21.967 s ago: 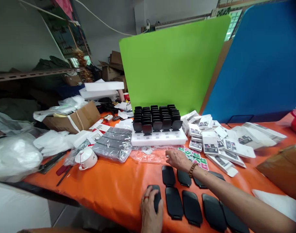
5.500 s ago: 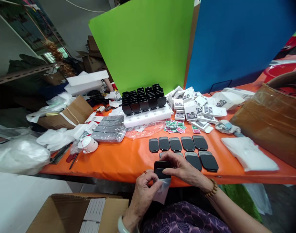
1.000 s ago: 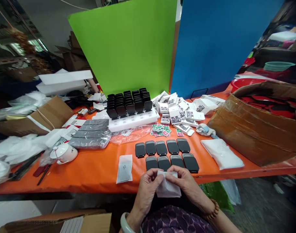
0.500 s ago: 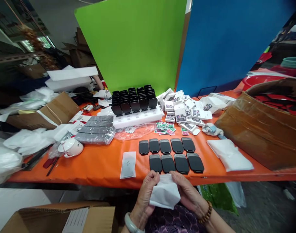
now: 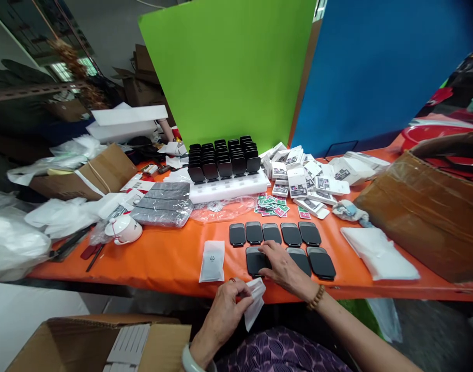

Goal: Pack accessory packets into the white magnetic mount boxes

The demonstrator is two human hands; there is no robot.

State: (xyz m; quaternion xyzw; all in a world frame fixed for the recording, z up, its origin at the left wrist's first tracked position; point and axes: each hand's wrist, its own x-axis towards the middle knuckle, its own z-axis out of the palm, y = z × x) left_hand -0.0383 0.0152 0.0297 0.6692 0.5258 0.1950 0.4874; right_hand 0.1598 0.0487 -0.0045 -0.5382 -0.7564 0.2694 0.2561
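My left hand [image 5: 224, 310], at the table's front edge, pinches a thin white pouch [image 5: 255, 302] that hangs down from its fingers. My right hand [image 5: 280, 263] reaches over the front row of black rectangular pieces, its fingers curled at the edge of one black piece [image 5: 255, 261] and partly hiding the piece beside it. Other black pieces [image 5: 237, 235] lie flat in two rows on the orange table cover. A filled white pouch [image 5: 212, 261] with a small printed mark lies left of the rows.
White foam [image 5: 228, 187] holds upright black pieces [image 5: 224, 168] at the back. Small white boxes [image 5: 297, 182] and printed cards [image 5: 271, 205] lie to their right. A white teapot [image 5: 123, 229] stands left; a large carton [image 5: 430, 206] stands right. An open carton [image 5: 170, 346] is below the table.
My right hand has let go of the white pouch and moved forward onto the black pieces. My left hand still holds the pouch, slightly further left. The view has shifted a little.
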